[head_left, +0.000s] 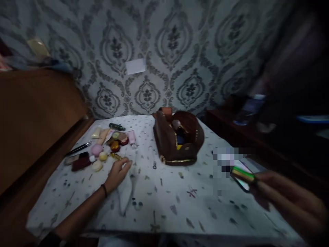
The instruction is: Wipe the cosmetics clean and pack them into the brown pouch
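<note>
My right hand point(280, 192) pinches a small shiny green and gold item point(243, 174) above a phone-like object point(243, 185) at the table's right side. My left hand point(118, 173) rests by the cosmetics on the left, its fingers curled near a small gold tube point(115, 156) and over a white cloth point(125, 193); what its fingertips hold, if anything, is too small to tell. An open brown bag point(164, 140) stands at the table's back centre, with a yellow thing and other items inside.
Around the left side lie a pink sponge point(97, 150), a dark red case point(81, 163), a black pen point(80, 148), a pink tube point(132, 139) and a dark green bottle point(117, 127). A clear bottle point(249, 109) stands on dark furniture at right.
</note>
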`<act>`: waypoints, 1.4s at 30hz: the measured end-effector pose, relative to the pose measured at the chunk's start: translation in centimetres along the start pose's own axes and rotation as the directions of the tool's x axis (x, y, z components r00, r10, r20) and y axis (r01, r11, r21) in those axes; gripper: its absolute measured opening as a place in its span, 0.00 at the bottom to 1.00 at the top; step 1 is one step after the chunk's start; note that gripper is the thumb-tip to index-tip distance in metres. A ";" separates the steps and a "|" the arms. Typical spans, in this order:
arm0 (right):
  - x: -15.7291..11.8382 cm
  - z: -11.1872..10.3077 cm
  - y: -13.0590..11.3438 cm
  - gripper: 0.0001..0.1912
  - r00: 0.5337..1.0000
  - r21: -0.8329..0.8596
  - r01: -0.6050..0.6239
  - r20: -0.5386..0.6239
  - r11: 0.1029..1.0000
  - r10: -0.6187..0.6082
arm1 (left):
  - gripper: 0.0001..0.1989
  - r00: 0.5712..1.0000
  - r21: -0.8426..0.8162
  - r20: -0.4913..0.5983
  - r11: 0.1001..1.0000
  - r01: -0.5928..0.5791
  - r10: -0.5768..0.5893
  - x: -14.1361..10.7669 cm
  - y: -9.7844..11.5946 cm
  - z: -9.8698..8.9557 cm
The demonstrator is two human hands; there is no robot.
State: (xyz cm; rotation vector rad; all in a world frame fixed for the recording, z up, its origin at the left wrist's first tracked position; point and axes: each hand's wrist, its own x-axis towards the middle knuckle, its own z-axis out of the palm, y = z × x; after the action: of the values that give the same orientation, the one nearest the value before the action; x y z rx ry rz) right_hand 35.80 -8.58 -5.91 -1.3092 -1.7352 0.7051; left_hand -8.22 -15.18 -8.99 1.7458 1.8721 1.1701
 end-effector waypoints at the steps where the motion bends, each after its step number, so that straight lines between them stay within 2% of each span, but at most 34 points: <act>1: -0.1 2.3 -1.9 0.22 0.984 0.046 0.023 0.177 0.999 -0.031 | 0.18 0.999 -0.037 -0.021 0.999 -0.025 0.024 0.1 0.7 0.1; 2: -0.2 4.8 -3.9 0.20 0.949 0.053 0.049 0.307 0.997 -0.064 | 0.17 0.997 -0.067 -0.038 0.996 -0.066 0.063 0.1 1.4 0.2; 3: -0.1 7.5 -5.9 0.18 0.919 0.056 0.108 0.375 0.993 -0.122 | 0.16 0.992 -0.081 -0.047 0.989 -0.122 0.119 0.1 2.1 0.3; 5: 0.3 12.8 -9.3 0.15 0.862 0.081 0.272 0.422 0.959 -0.280 | 0.16 0.957 -0.061 -0.056 0.956 -0.288 0.285 0.1 3.4 0.6; 7: 1.0 17.2 -11.8 0.14 0.787 0.137 0.394 0.461 0.909 -0.411 | 0.15 0.903 0.031 -0.031 0.903 -0.428 0.429 0.2 4.0 0.6; 8: 1.4 18.8 -12.6 0.13 0.754 0.176 0.419 0.478 0.891 -0.450 | 0.16 0.891 0.069 -0.007 0.889 -0.452 0.454 0.3 3.9 0.5; 10: 2.4 21.1 -13.7 0.13 0.730 0.246 0.372 0.518 0.895 -0.445 | 0.18 0.923 0.068 0.022 0.920 -0.386 0.385 0.8 2.7 -0.3; 12: 3.5 22.5 -14.4 0.14 0.747 0.333 0.250 0.532 0.909 -0.400 | 0.20 0.979 -0.038 -0.005 0.978 -0.206 0.206 1.2 0.5 -1.4; 13: 4.1 23.3 -14.6 0.15 0.764 0.383 0.184 0.524 0.905 -0.377 | 0.22 0.993 -0.108 -0.035 0.987 -0.116 0.113 1.3 -0.7 -2.1; 16: 5.8 26.3 -14.6 0.15 0.835 0.490 0.038 0.463 0.871 -0.297 | 0.23 0.995 -0.228 -0.088 0.974 0.021 -0.042 1.3 -4.1 -3.6; 18: 6.7 29.1 -14.0 0.15 0.875 0.496 -0.022 0.430 0.868 -0.223 | 0.22 0.995 -0.204 -0.078 0.978 0.042 -0.059 0.9 -5.5 -4.2; 20: 7.3 32.2 -13.1 0.15 0.902 0.484 -0.030 0.390 0.875 -0.184 | 0.20 0.999 -0.124 -0.042 0.992 0.023 -0.028 0.5 -6.1 -4.3; 23: 7.3 35.6 -11.5 0.10 0.915 0.396 0.081 0.335 0.915 -0.226 | 0.17 0.999 0.064 0.024 0.997 -0.044 0.043 -0.2 -6.2 -4.2; 25: 6.8 36.8 -10.8 0.06 0.887 0.295 0.176 0.366 0.939 -0.281 | 0.14 0.995 0.219 0.071 0.972 -0.082 0.068 -0.6 -6.1 -3.9; 27: 6.2 37.1 -10.3 0.06 0.851 0.215 0.272 0.402 0.938 -0.339 | 0.11 0.987 0.340 0.133 0.931 -0.131 0.090 -0.9 -6.0 -3.6; 29: 5.8 36.9 -10.0 0.07 0.826 0.179 0.347 0.407 0.921 -0.391 | 0.09 0.976 0.401 0.186 0.899 -0.177 0.110 -1.0 -6.1 -3.4; 31: 5.9 36.6 -9.8 0.07 0.821 0.163 0.392 0.382 0.905 -0.425 | 0.09 0.971 0.421 0.205 0.884 -0.201 0.123 -1.0 -6.0 -3.4; 33: 6.6 36.4 -9.8 0.08 0.843 0.112 0.426 0.310 0.898 -0.439 | 0.09 0.969 0.428 0.208 0.878 -0.214 0.135 -0.9 -6.0 -3.4; 36: 8.2 36.5 -9.7 0.12 0.893 -0.093 0.434 0.178 0.896 -0.414 | 0.10 0.965 0.436 0.218 0.870 -0.229 0.145 -0.8 -5.8 -3.5; 39: 9.7 37.1 -9.4 0.20 0.926 -0.255 0.365 0.194 0.895 -0.323 | 0.11 0.965 0.443 0.225 0.867 -0.227 0.137 -0.7 -5.9 -3.4; 42: 10.3 37.7 -8.7 0.20 0.934 -0.243 0.330 0.222 0.912 -0.279 | 0.10 0.967 0.444 0.220 0.869 -0.217 0.130 -0.6 -5.9 -3.4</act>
State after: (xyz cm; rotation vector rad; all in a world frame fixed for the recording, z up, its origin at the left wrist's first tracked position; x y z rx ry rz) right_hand -2.25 0.35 -14.63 -1.1383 -2.1934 0.4216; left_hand -14.47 -16.41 -11.45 2.2298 2.0296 0.6032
